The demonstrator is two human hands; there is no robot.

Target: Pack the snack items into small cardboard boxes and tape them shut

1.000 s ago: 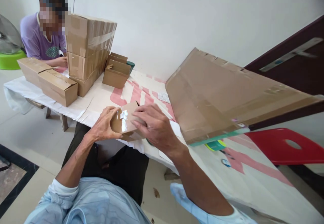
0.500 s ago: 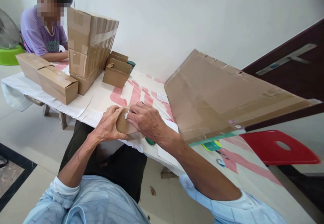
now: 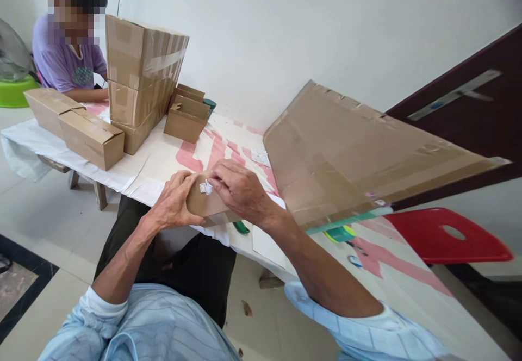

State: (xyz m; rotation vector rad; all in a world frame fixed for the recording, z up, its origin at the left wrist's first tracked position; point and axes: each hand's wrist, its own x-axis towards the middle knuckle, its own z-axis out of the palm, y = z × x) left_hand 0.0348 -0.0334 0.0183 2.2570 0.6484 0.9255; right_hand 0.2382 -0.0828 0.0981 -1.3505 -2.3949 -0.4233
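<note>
A small brown cardboard box [image 3: 206,207] rests at the table's front edge. My left hand [image 3: 173,202] is closed round its left end, thumb along the near side and fingers over the far side. On the box's top face is a small white label [image 3: 203,187], and a second white sticker [image 3: 209,187] lies just right of it, tilted. My right hand [image 3: 240,188] is pinched at the upper end of that second sticker, its wrist bent over the right part of the box. The box's right end is partly hidden behind this hand.
Stacked cartons [image 3: 142,67] and long boxes [image 3: 87,132] stand left; open small boxes [image 3: 186,117] stand behind. A large cardboard sheet [image 3: 326,149] leans at right. Tape rolls [image 3: 340,234], a green object [image 3: 241,227] and a red stool [image 3: 444,236] are nearby. A co-worker [image 3: 67,51] sits far left.
My right hand has lifted and shifted slightly right, uncovering more of the second sticker beside the first label. The left hand keeps its hold on the box. The view has shifted slightly.
</note>
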